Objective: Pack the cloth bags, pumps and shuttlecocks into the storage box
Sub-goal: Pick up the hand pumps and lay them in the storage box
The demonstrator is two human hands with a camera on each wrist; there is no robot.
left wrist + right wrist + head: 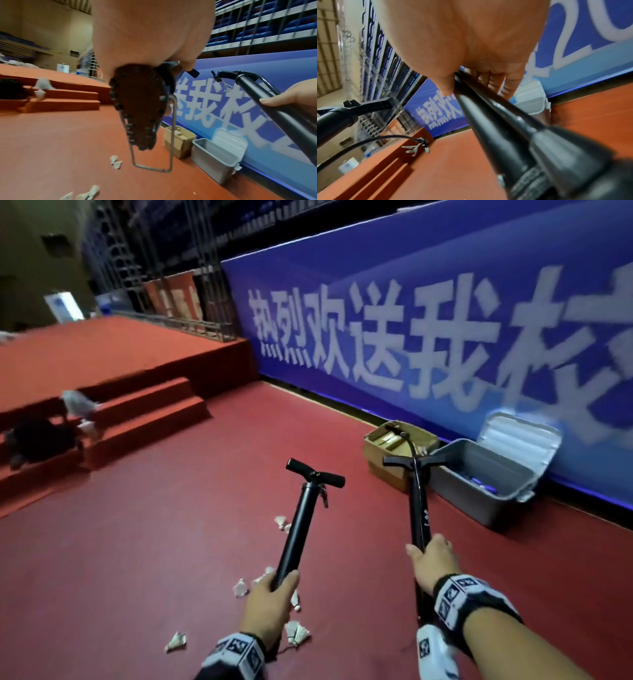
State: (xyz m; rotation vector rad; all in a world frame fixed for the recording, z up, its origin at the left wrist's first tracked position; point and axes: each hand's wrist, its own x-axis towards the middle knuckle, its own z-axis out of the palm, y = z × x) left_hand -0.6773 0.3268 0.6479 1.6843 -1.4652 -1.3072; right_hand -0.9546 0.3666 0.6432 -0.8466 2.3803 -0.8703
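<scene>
Far left, on the red carpeted steps (147, 412), sit a dark bag (41, 440) and pale cloth bags (80, 405), well apart from the box, not packed yet.

Left hand (270, 604): fingers wrapped round the lower barrel of the left pump (301, 522), T-handle pointing up and away. The grip low on the tube likely lets the long end lead toward the box. In the left wrist view its ridged foot plate (137, 108) and wire stirrup (154, 167) hang right under the palm.

Shuttlecocks (298, 633) lie scattered on the red floor (137, 542) below and around the left hand, more a bit ahead (280, 521); all loose, none in hand.

Right hand (435, 563): fingers and thumb closed round the barrel of the right pump (419, 508), handle forward, hose looping off the top. Same low grip, one pump per hand, probably to carry both in one trip.

Right of the pumps, against the foot of the blue banner (411, 320): an open cardboard box (387, 453), then the grey storage box (479, 491) just beside it, lid (520, 440) tipped back against the banner so the mouth stays free. Something bluish lies inside; cannot tell what.
</scene>
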